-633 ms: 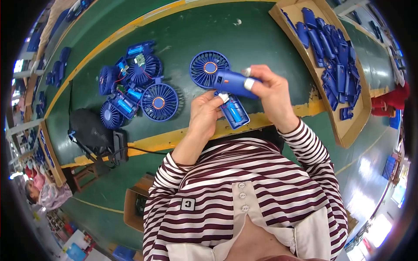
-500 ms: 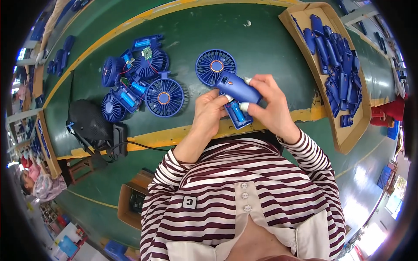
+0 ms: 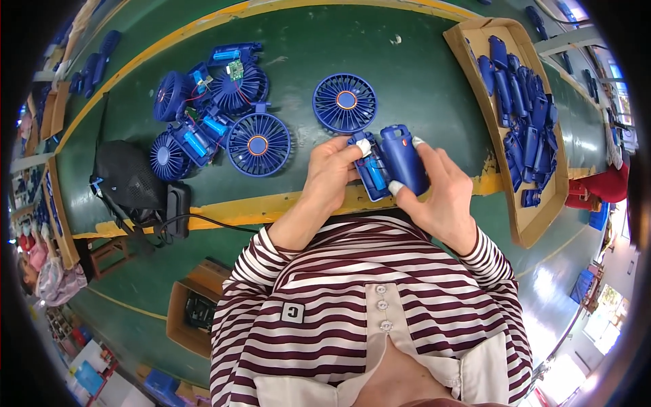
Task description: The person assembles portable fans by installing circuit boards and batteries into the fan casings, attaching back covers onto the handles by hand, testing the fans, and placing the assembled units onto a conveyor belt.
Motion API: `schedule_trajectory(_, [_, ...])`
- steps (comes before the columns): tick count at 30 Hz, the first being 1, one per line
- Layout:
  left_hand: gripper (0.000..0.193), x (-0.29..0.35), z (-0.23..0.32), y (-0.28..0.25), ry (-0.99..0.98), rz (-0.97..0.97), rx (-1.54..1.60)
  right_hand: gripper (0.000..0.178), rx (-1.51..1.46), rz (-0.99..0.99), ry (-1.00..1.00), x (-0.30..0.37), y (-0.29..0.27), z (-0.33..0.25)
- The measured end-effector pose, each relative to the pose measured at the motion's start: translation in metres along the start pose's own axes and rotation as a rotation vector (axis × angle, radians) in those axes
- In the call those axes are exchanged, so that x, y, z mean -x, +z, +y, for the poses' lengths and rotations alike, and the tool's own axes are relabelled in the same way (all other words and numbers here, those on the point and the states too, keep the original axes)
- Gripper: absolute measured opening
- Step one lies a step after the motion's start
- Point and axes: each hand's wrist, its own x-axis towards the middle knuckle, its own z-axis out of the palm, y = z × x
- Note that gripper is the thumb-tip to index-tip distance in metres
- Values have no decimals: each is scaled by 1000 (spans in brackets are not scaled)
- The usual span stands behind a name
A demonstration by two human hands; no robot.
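My left hand (image 3: 330,171) is closed on the open handle of a blue handheld fan, its thumb at the handle's upper end. A light-blue battery (image 3: 373,171) shows inside that handle. The round fan head (image 3: 345,102) points away from me, over the table. In my right hand (image 3: 442,191) is a blue handle cover (image 3: 403,160), pinched between thumb and fingers. It stands upright just right of the open handle, its smooth outer side up. White coverings sit on some fingertips of both hands.
Several blue fans (image 3: 258,144) with exposed batteries and wires are heaped at the left of the green table (image 3: 298,61). A black bag (image 3: 129,178) lies beyond my left arm. On the right, a cardboard tray (image 3: 481,95) holds many blue handle covers.
My right hand has moved the cover off the top of the handle to its right side and turned it upright. More of the open handle and its battery now shows.
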Motion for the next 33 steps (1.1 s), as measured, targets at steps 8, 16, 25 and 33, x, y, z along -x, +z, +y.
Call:
schedule_trajectory(8, [33, 4, 7, 5, 14, 26, 112, 51, -12, -100, -89, -4, 8, -11])
schedule_trajectory(16, [40, 7, 8, 4, 31, 5, 134, 51, 9, -123, -112, -8, 24, -13])
schedule_trajectory(25, [26, 4, 4, 3, 21, 16, 12, 53, 65, -119, -152, -6, 30, -11])
schedule_trajectory(33, [21, -1, 6, 5, -30, 62, -33, 57, 128, -136, -195, -5, 29, -10])
